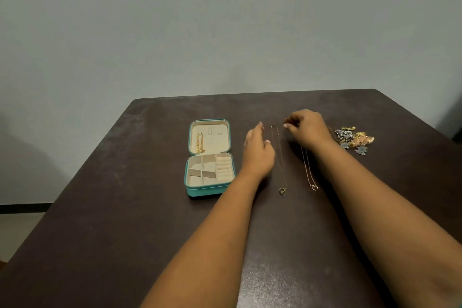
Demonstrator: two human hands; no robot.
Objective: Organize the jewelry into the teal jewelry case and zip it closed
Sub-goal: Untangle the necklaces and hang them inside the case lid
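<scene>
The teal jewelry case (200,192) lies open on the dark table, its cream lid flat behind the base. A gold chain (200,143) hangs inside the lid. A thin necklace with a ring pendant (282,191) lies stretched out right of the case. A second thin necklace (310,175) lies parallel, further right. My left hand (258,155) hovers between the case and the first necklace, fingers apart and holding nothing. My right hand (308,129) is past the top ends of the necklaces, its fingertips pinched together; whether they hold a chain end I cannot tell.
A pile of gold and silver jewelry (355,139) sits to the right of my right hand. The table's far edge (250,95) meets a plain grey wall. The case's base has several small compartments and ring rolls (223,167).
</scene>
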